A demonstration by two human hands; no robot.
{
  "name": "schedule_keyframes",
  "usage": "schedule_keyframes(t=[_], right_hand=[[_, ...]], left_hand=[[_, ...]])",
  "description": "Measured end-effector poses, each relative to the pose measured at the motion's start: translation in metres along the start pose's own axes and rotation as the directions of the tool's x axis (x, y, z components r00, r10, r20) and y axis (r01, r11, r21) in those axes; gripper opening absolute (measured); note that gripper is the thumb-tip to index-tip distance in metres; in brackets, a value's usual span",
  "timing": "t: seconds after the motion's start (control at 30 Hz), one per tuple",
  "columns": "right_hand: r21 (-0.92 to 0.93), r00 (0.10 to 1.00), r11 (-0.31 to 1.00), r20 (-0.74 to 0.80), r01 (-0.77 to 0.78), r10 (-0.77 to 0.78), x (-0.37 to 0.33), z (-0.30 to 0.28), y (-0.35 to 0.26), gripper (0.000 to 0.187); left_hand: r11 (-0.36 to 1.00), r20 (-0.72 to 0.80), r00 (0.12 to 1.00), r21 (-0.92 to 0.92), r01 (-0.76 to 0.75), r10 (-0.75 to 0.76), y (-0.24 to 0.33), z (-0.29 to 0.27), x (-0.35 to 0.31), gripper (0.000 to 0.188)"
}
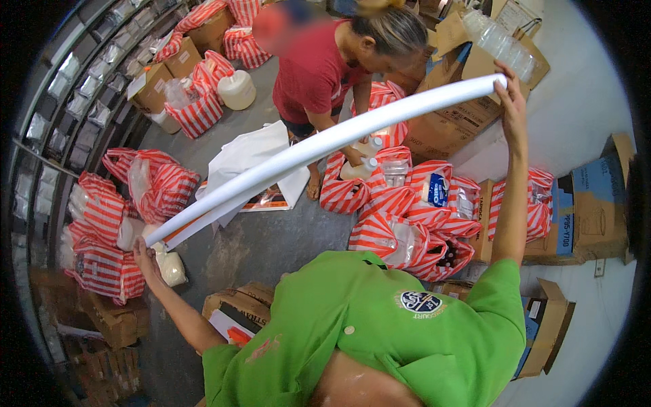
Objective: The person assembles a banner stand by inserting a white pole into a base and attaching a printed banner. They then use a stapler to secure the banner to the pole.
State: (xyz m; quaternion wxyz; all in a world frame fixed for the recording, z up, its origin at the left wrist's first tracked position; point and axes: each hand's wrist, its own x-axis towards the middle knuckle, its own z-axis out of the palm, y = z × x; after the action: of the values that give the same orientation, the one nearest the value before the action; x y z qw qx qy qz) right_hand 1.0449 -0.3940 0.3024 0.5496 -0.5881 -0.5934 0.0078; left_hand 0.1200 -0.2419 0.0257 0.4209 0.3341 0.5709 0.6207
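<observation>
A long white roll (325, 142), like a rolled-up sheet or banner, stretches slantwise across the view in front of me, bowing slightly. My left hand (145, 258) grips its lower end at the left. Up at the right, my right hand (510, 95) has its fingers around the other end. Below the roll's left part a strip with an orange edge shows, partly hidden. Behind the roll, white sheets (247, 157) lie on the floor, with a printed dark and orange panel (266, 199) beside them.
A person in a red shirt (308, 78) bends down, one hand at white-capped jugs (359, 167). Red-and-white striped bags (386, 237) crowd the floor ahead and left (102, 217). Cardboard boxes (447, 115) stand along the right wall; stocked shelves (74, 88) line the left.
</observation>
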Motion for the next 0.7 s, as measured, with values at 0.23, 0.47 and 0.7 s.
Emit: schedule_keyframes(t=[0.23,0.47,0.7], right_hand=[[0.105,0.968,0.972,0.116,0.21,-0.222,0.093,0.033,-0.089,0.038],[-0.117,0.96,0.985,0.266,0.126,-0.091,0.161,0.052,-0.098,0.04],[-0.246,0.969,0.969,0.23,-0.027,0.086,0.164,0.1,-0.12,0.046]], left_hand=[[0.984,-0.027,0.995,-0.153,0.093,-0.098,-0.043,-0.038,-0.019,0.042],[0.974,-0.022,0.999,-0.224,-0.038,0.034,-0.084,-0.008,-0.041,0.047],[0.958,-0.109,0.994,-0.283,-0.036,0.006,-0.104,-0.038,-0.034,0.042]])
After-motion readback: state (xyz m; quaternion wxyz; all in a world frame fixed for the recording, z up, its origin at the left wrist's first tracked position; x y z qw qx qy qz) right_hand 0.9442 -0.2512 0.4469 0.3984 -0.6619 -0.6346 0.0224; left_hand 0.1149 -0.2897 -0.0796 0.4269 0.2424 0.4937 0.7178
